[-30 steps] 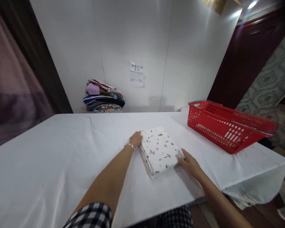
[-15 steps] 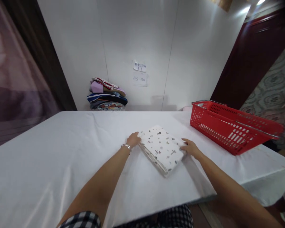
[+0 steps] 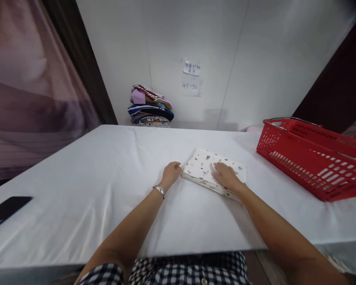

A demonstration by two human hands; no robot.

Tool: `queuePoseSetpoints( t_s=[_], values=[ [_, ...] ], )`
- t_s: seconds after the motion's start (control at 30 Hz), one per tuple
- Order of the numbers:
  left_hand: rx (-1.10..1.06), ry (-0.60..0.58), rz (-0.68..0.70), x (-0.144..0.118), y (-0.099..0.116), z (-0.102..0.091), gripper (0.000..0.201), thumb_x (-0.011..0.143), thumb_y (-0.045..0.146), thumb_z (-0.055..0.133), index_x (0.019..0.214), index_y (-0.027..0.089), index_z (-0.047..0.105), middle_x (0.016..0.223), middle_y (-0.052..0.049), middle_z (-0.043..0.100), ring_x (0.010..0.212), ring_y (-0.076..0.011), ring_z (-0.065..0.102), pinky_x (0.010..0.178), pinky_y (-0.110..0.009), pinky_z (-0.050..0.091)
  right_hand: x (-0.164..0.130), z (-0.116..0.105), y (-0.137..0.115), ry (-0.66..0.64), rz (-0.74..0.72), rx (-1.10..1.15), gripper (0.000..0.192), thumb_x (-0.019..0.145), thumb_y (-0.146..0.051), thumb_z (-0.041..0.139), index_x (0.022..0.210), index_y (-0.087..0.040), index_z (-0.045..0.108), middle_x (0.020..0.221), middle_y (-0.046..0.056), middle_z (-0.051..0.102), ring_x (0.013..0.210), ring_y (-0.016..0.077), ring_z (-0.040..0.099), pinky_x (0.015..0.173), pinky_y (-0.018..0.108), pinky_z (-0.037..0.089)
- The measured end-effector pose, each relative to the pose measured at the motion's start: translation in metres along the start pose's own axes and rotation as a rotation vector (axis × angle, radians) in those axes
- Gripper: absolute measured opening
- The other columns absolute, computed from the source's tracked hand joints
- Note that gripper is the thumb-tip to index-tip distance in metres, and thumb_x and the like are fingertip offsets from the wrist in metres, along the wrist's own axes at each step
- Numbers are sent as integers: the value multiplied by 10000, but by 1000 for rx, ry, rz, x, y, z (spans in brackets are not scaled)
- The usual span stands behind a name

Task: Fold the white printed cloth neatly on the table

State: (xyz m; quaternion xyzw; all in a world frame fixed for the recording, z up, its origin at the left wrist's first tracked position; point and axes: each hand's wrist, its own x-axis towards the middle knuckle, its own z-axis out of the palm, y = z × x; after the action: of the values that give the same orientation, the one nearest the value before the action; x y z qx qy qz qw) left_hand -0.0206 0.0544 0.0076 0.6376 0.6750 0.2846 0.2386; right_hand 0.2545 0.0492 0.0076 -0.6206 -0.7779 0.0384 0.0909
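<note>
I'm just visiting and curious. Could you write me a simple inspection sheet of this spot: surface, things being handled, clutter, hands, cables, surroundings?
Surface: table with a white, creased covering.
Things being handled: folded printed cloth, lying flat.
Clutter: red basket on the table's right side; flat black object near its left end.
Hands: right hand on top of the cloth; left hand by its left corner, contact unclear.
Cables: nothing seen.
Surroundings: pale wall behind, with a note reading 45-50; stack of fabrics beyond the table's far edge; pinkish curtain at left.
</note>
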Motion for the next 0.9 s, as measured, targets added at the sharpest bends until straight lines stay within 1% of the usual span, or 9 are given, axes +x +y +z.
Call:
queuePoseSetpoints(
  t_s=[0.1,0.2,0.37,0.47,0.53,0.63,0.7,0.8,0.9],
  values=[
    [-151,84,63,-7,4,5,211,828,281,464,911,212,645,973,-12,658,885,-145,592,791,-244,455,-11,10,-8,-65,-23,-21,452,926,-375,328,1330,-207,443,1446,96,364,1341,245,279,1054,446,235],
    [-211,91,107,-12,8,12,176,802,342,532,749,214,640,871,-10,643,793,-152,581,733,-269,461,-13,13,-6,-54,-22,-32,456,931,-362,309,1331,-188,441,1450,104,355,1342,250,273,1051,450,234],
    [-141,89,39,-14,3,19,221,752,421,617,791,204,592,879,-20,622,794,-161,568,680,-276,432,-15,5,-15,-28,-28,27,420,912,-350,342,1273,-210,506,1410,100,411,1318,255,316,1039,440,258],
    [-122,100,49,-13,1,21,228,744,415,631,799,204,564,876,-17,609,806,-163,562,686,-277,423,-19,-1,-34,-16,-52,102,423,911,-374,348,1268,-216,509,1407,88,417,1314,249,322,1056,444,230],
    [-124,113,79,-13,2,21,208,744,393,634,795,205,559,882,-16,596,816,-161,557,706,-280,426,-20,-2,-49,-27,-109,131,424,910,-382,355,1269,-212,502,1398,91,425,1301,242,339,1055,445,228],
    [-127,126,124,-13,3,22,176,742,357,639,791,208,561,894,-14,575,821,-155,549,733,-280,437,-20,3,-67,-36,-208,118,397,909,-346,372,1257,-208,505,1365,96,456,1270,226,371,1032,416,262],
    [-124,126,139,-12,3,23,165,733,340,650,779,209,560,898,-11,563,819,-152,545,743,-280,442,-20,10,-73,-15,-227,59,401,902,-313,393,1274,-194,485,1379,114,436,1288,241,338,1036,427,245],
    [-128,124,141,-11,3,23,162,727,324,655,764,208,550,906,-9,550,829,-150,543,760,-282,447,-22,19,-75,8,-223,-19,441,894,-298,412,1316,-174,437,1421,141,376,1324,273,274,1052,466,201],
    [-128,133,152,-10,4,23,166,730,319,651,762,208,532,908,-7,541,835,-151,540,763,-284,445,-23,23,-73,6,-230,-29,450,895,-298,406,1329,-182,421,1435,135,360,1330,270,267,1057,466,199]
  ],
)
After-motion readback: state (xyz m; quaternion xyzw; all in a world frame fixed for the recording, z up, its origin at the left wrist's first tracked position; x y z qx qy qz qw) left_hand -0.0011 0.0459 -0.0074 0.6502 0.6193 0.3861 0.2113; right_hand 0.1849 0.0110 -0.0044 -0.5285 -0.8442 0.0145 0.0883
